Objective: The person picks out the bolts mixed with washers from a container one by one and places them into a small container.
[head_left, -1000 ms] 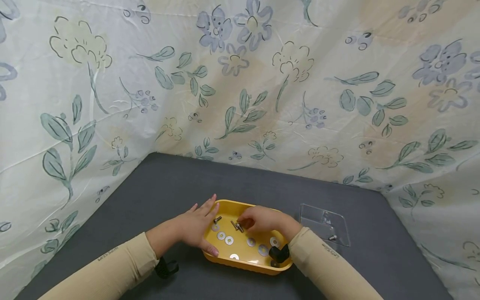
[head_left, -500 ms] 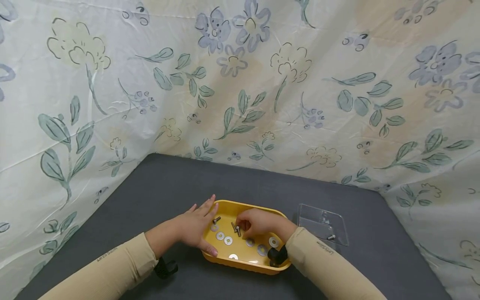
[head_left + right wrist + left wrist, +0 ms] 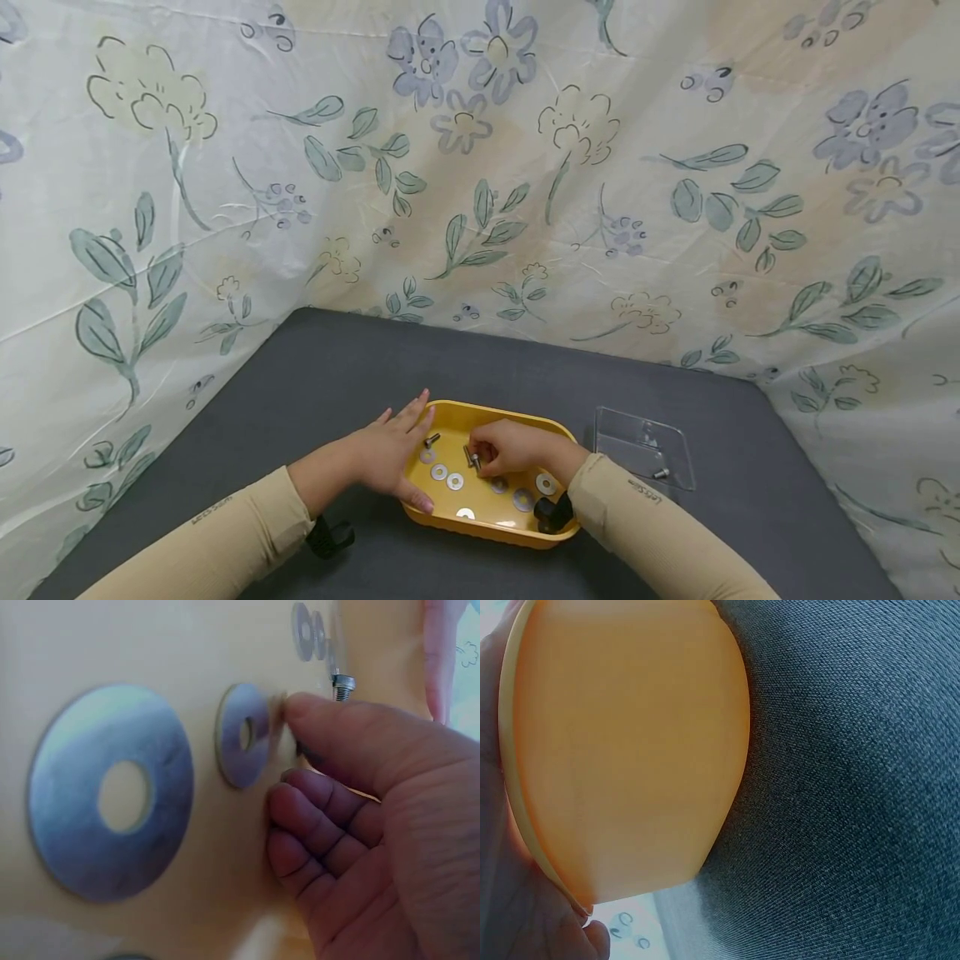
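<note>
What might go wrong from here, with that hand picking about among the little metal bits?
The right hand is close beside two screws lying side by side, so it might nudge or lift the wrong one. Flat washers lie near its curled fingers and could get pushed about. The left hand rests on the rim of the yellow tray; leaning hard there might shift or tip it.
</note>
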